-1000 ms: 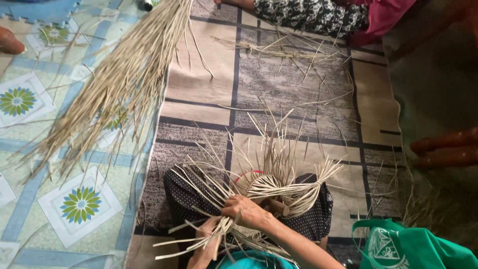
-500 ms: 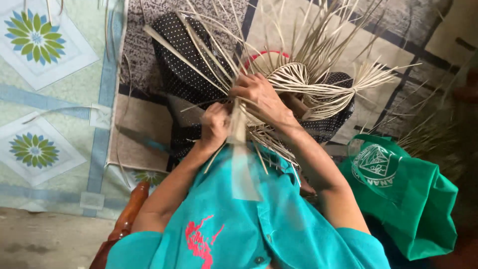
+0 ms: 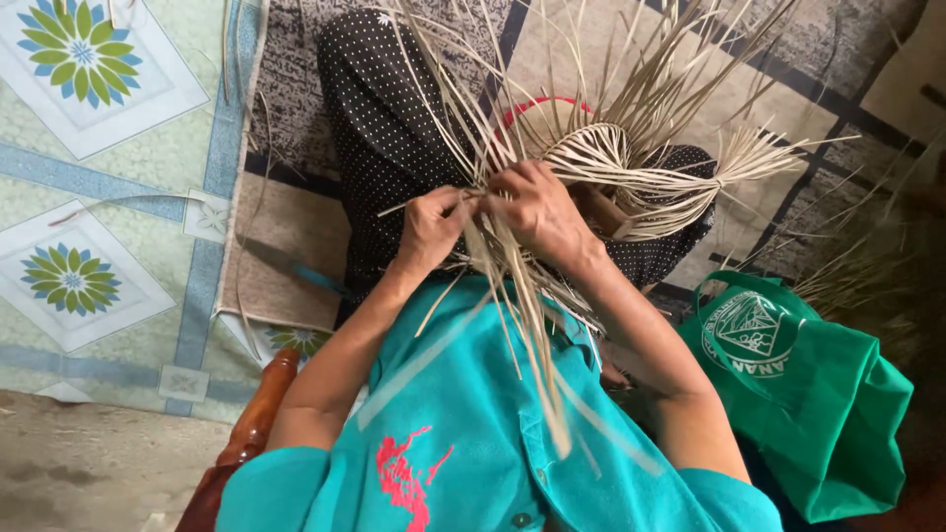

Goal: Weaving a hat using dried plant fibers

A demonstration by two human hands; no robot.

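Gripping pale flat reed strips (image 3: 512, 256) at frame centre, left hand (image 3: 431, 229) and right hand (image 3: 540, 212) both pinch them over the dotted black lap; green cloth bag (image 3: 808, 394) sits lower right.

Left side: bare floor mat (image 3: 108, 256), open passage.
Right side: green bag (image 3: 808, 394) blocks.
Ahead: splayed reed strips (image 3: 631, 148) crowd the way.

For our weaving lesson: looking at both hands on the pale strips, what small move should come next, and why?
Probably the left hand should draw its pinched strip across under the right hand. That strip juts out sideways, loose, while the right hand presses the bundle of strips where they cross beside the woven part.
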